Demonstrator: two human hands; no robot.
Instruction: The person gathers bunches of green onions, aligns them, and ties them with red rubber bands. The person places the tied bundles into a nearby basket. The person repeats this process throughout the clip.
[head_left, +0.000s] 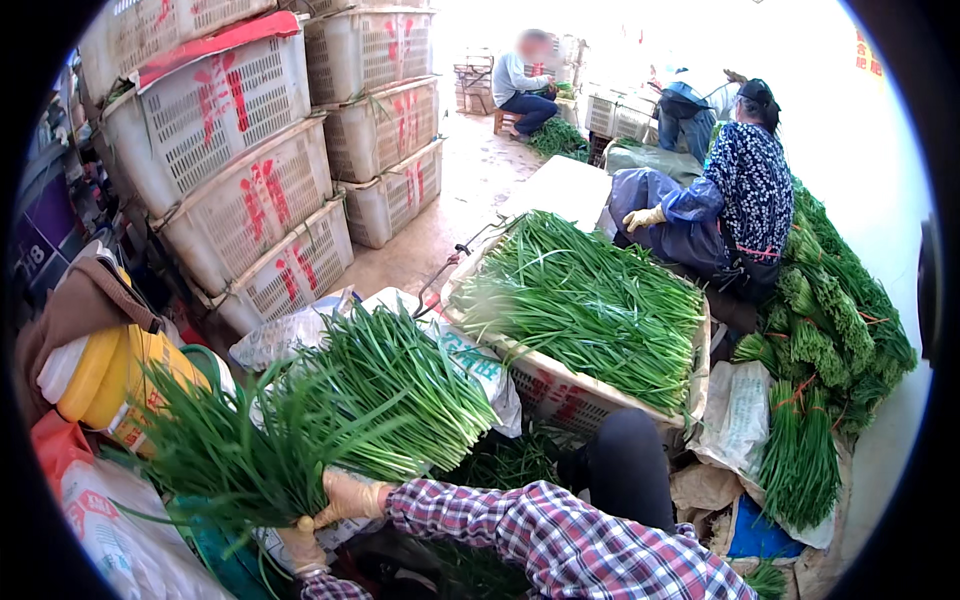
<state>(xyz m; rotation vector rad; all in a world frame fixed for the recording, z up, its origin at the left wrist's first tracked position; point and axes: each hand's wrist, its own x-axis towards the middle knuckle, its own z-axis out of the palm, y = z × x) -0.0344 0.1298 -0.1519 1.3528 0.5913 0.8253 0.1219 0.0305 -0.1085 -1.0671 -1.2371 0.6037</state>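
Both of my hands wear thin pale gloves and grip a loose bunch of garlic chives (247, 450) at the lower left. My right hand (351, 499) closes around the bunch from the right. Just below it, my left hand (303, 544) holds the same bunch near its lower end. The leaves fan out up and to the left, partly blurred. Beside the bunch, a flat pile of chives (420, 390) lies on printed plastic sacks (480, 367), its pale stem ends facing right. Behind that stands a plastic crate (559, 390) heaped with chives (585, 300).
Stacked white crates (262, 180) rise at the left. A yellow jug (112, 382) and plastic bags (120, 525) lie beside my hands. Tied green bundles (832, 330) are piled along the right wall. A co-worker (750, 180) sits behind the filled crate; others work farther back.
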